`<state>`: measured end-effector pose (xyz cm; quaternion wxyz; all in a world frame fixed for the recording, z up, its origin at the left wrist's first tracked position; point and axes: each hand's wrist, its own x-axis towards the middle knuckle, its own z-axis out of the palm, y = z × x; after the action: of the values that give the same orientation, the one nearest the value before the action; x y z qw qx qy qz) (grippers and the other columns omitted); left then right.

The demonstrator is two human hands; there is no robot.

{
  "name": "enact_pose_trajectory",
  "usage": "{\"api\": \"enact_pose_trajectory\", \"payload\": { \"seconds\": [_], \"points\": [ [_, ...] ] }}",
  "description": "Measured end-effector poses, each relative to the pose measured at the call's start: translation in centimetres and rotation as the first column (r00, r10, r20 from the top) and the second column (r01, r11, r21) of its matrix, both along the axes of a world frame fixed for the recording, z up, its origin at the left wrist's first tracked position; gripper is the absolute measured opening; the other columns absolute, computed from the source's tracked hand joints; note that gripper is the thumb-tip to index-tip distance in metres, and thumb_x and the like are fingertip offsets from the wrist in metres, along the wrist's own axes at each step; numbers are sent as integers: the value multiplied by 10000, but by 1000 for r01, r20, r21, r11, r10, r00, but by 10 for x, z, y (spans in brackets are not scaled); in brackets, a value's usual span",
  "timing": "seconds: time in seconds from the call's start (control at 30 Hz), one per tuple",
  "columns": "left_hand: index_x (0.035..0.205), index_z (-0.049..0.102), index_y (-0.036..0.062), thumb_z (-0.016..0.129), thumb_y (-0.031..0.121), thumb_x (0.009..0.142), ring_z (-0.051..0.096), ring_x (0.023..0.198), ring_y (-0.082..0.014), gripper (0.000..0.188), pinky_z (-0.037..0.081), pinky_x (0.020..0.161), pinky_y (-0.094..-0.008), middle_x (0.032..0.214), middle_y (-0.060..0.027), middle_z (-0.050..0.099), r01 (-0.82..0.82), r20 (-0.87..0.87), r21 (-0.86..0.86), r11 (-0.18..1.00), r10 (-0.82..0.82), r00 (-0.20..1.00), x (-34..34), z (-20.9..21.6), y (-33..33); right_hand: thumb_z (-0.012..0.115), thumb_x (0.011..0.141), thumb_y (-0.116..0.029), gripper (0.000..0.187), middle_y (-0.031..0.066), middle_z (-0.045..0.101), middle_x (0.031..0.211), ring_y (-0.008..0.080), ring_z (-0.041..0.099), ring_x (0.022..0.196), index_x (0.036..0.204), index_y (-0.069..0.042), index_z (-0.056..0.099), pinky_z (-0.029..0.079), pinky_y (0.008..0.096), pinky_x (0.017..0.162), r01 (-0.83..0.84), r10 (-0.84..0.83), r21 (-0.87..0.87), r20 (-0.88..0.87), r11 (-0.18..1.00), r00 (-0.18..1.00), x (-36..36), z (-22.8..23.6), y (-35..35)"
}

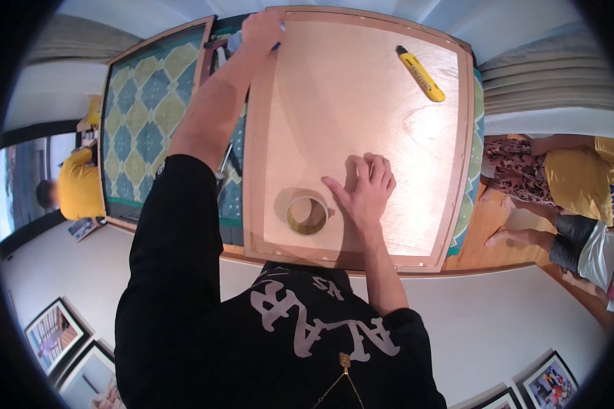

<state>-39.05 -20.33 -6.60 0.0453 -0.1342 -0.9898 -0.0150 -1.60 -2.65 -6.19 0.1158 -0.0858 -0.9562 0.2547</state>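
A pale wooden panel in a frame lies in front of me. My left hand reaches to its far left corner with fingers closed; a bit of blue shows beside them, but what they hold is hidden. Flat on the panel, near its front, rests my right hand, fingers spread and holding nothing. Just left of it stands a round, hollow, pale-rimmed thing, a cup or a roll of tape; I cannot tell which. Toward the far right lies a yellow utility knife with a black end.
Left of the panel is a second frame over green-and-blue patterned cloth. Several small tools lie in the gap between. A person in yellow is at the far left; two people sit on the wooden floor at right.
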Motion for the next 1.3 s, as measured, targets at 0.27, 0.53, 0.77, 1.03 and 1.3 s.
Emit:
{"api": "enact_pose_trajectory", "payload": {
  "seconds": [0.27, 0.53, 0.77, 1.03, 1.3],
  "points": [
    [1125, 700, 232, 657, 240, 796, 684, 931, -331, 331, 557, 827, -431, 984, -153, 706, 48, 16, -65, 997, -47, 999, -28, -8, 1, 748, 714, -575, 613, 93, 501, 1200, 296, 433, 1202, 1103, -120, 619, 305, 468, 996, 31, -31, -1, 8, 1000, 999, -3, -2, 0],
    [1108, 697, 201, 604, 215, 813, 679, 813, -337, 309, 551, 715, -447, 984, -146, 696, 113, 208, 143, 983, -142, 968, 256, 3, -85, 707, 719, -610, 602, 90, 497, 1173, 287, 431, 1177, 1077, -134, 618, 320, 481, 980, 6, -3, 40, -72, 999, 997, -2, -8, -6],
    [1034, 648, 134, 540, 113, 851, 673, 646, -322, 213, 548, 577, -469, 921, -96, 680, 121, 218, 267, 956, -182, 959, 445, 19, -111, 719, 706, -604, 612, 95, 495, 1180, 300, 432, 1166, 1085, -135, 613, 314, 497, 985, 4, -1, 22, -106, 1000, 994, 3, -14, 1],
    [1126, 673, 49, 674, 137, 839, 704, 809, -308, 300, 569, 725, -401, 1042, -140, 708, -278, 503, 460, 843, 10, 864, 462, 67, -95, 695, 807, -530, 555, 142, 539, 1235, 353, 467, 1203, 1117, -72, 654, 372, 456, 998, 18, -52, -520, -51, 854, 997, 17, -5, 18],
    [1251, 629, 25, 496, 327, 1001, 596, 1083, -283, 413, 412, 998, -344, 1261, -160, 617, 92, 73, 823, 560, -264, 962, 446, 123, 94, 690, 902, -143, 377, 100, 641, 1064, 162, 634, 955, 1228, -11, 555, 525, 303, 822, 311, -276, -944, 331, -113, 903, 134, 71, 64]
  ]
}}
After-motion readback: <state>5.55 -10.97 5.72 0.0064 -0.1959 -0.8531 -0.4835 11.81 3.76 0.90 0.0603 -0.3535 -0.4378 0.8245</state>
